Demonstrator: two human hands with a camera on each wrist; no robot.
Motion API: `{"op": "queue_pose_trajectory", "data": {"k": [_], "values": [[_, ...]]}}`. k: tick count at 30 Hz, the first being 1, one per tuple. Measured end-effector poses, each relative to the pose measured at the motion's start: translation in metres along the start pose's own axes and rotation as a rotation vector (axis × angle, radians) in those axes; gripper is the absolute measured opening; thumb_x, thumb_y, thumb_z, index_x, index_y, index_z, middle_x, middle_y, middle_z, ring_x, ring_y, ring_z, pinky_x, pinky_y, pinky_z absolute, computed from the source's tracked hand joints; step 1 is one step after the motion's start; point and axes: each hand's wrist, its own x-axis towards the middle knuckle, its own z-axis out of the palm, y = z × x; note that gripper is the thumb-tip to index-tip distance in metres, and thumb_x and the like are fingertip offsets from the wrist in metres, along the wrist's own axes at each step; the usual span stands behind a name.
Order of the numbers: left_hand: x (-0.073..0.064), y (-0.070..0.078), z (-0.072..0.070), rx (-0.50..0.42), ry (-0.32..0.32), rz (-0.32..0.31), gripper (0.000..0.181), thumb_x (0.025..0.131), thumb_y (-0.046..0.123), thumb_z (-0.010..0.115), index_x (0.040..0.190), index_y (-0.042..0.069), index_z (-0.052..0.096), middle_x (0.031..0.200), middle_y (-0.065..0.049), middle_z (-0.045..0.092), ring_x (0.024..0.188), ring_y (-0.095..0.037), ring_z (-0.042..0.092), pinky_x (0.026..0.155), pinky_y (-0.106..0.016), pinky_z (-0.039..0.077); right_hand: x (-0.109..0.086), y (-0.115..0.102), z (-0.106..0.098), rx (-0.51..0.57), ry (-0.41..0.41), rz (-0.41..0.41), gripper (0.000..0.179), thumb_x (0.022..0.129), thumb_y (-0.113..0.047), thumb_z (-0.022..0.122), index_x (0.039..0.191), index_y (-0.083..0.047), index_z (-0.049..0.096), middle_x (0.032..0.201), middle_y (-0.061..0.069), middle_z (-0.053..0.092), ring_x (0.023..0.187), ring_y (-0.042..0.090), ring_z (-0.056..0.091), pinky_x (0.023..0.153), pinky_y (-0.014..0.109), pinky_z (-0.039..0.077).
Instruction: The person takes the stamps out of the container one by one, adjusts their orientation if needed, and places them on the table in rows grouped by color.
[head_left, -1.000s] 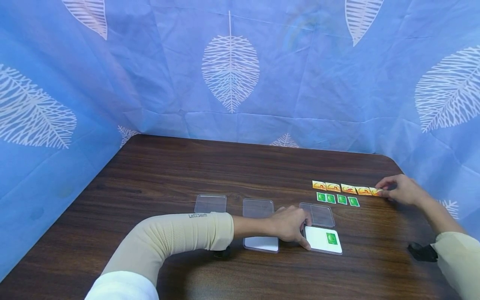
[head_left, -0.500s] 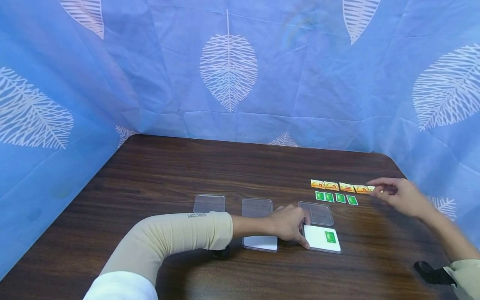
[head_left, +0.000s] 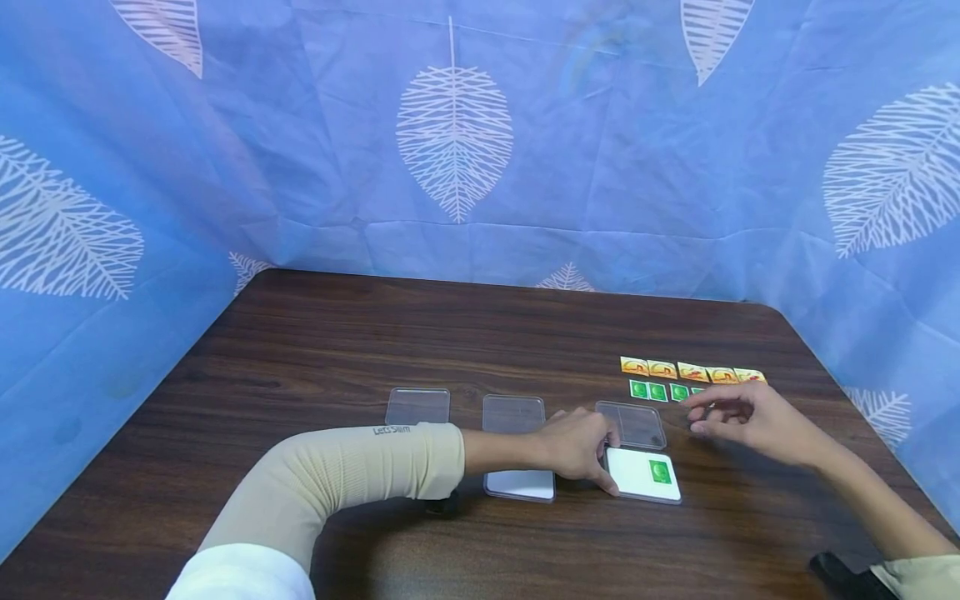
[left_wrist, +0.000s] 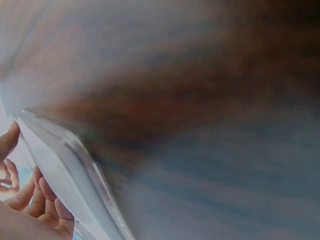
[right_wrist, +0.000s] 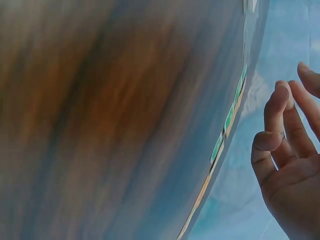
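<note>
My left hand (head_left: 577, 450) grips the left side of a shallow clear case (head_left: 630, 493), thumb at its near corner. Inside the case lies a white card (head_left: 627, 471) bearing one green stamp (head_left: 660, 472) toward its right side. In the left wrist view, curled fingers (left_wrist: 36, 200) lie along the case's edge. My right hand (head_left: 750, 421) hovers right of the case, fingers loosely bent, with nothing visible between them. Its fingertips overlap the right end of a row of green stamps (head_left: 657, 392). Behind these runs a row of orange picture stamps (head_left: 692, 372).
A clear lid (head_left: 632, 425) lies just behind the gripped case. Left of it, another case with a white card (head_left: 521, 485) is partly hidden under my left forearm, its clear lid (head_left: 513, 414) behind. A further clear lid (head_left: 417, 407) lies farther left on the dark wooden table (head_left: 360, 333).
My right hand has left the right end of the orange row and moved left and nearer, beside the green stamps. My left hand has stayed at the case.
</note>
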Motion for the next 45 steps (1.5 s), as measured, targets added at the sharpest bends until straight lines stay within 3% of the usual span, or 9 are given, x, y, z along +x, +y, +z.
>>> {"op": "queue_pose_trajectory", "data": {"k": [9,18,31,45], "values": [[0.000,0.000,0.000,0.002,-0.003,-0.002,0.050,0.079,0.033,0.093,0.117,0.009,0.072,0.076,0.010,0.057,0.063,-0.001,0.050,0.058,-0.014,0.039,0.005,-0.009,0.016,0.115,-0.144,-0.043,0.023,0.091,0.011,0.071,0.113,0.004,0.073,0.095,0.005,0.073,0.066,0.012,0.058,0.050,0.029,0.045],[0.001,0.000,0.000,0.004,-0.004,-0.014,0.049,0.078,0.034,0.093,0.115,0.010,0.073,0.076,0.011,0.057,0.065,-0.001,0.050,0.058,-0.015,0.038,0.012,-0.014,0.030,0.095,-0.224,-0.109,0.024,0.089,0.005,0.078,0.106,-0.011,0.077,0.083,-0.003,0.064,0.057,0.015,0.046,0.048,0.025,0.040],[0.000,0.002,-0.001,0.012,-0.010,-0.036,0.051,0.078,0.035,0.094,0.117,0.010,0.072,0.076,0.011,0.056,0.065,0.000,0.050,0.059,-0.015,0.039,0.021,-0.016,0.036,-0.011,-0.268,-0.096,0.020,0.084,-0.008,0.087,0.097,-0.017,0.074,0.075,-0.011,0.059,0.059,0.000,0.048,0.049,0.021,0.043],[0.000,0.001,-0.001,-0.014,-0.010,-0.036,0.052,0.077,0.033,0.094,0.118,0.010,0.072,0.077,0.011,0.057,0.065,-0.001,0.052,0.060,-0.015,0.039,0.026,-0.016,0.037,-0.039,-0.301,-0.061,0.019,0.084,-0.011,0.087,0.093,-0.017,0.072,0.073,-0.012,0.057,0.060,-0.002,0.047,0.050,0.021,0.043]]}}
